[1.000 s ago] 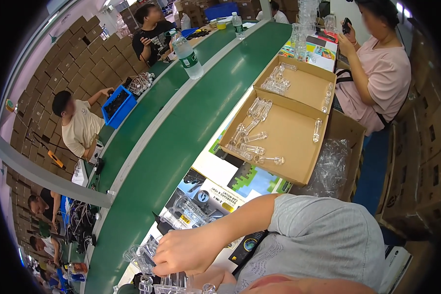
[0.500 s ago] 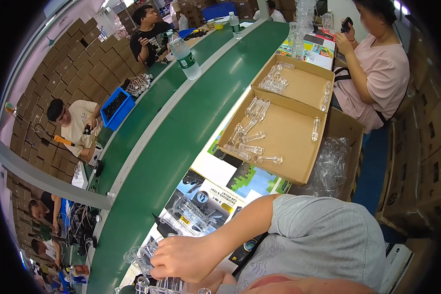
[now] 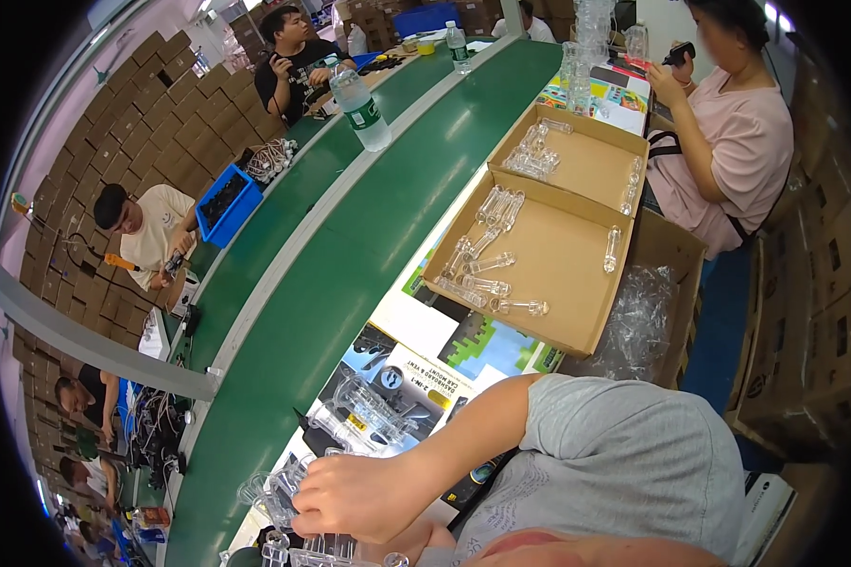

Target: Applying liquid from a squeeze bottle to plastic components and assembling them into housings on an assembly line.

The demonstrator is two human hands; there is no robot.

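Note:
My right hand [image 3: 355, 496] reaches in from the right, its fingers curled down over a clear plastic part [image 3: 282, 493] at the lower left of the table. Below it, a piece of my left hand [image 3: 408, 542] shows at the lower edge; its fingers are hidden behind the right hand and the parts. More clear plastic pieces [image 3: 323, 548] crowd beneath my fingers. Just beyond my right wrist, several clear pieces [image 3: 373, 406] lie on a printed car-mount package sheet [image 3: 416, 369].
Two joined cardboard trays [image 3: 567, 269] hold clear tubular parts, with an open carton of clear plastic bags [image 3: 638, 317] beside them. A green conveyor [image 3: 350, 255] runs along the far side, bearing a water bottle [image 3: 359, 113]. Co-workers sit across it; another person [image 3: 728, 123] sits at right.
My hands stay almost where they were. The view has shifted slightly. Across the conveyor, a co-worker's hands have moved, and the person at right holds a dark object in a slightly different position.

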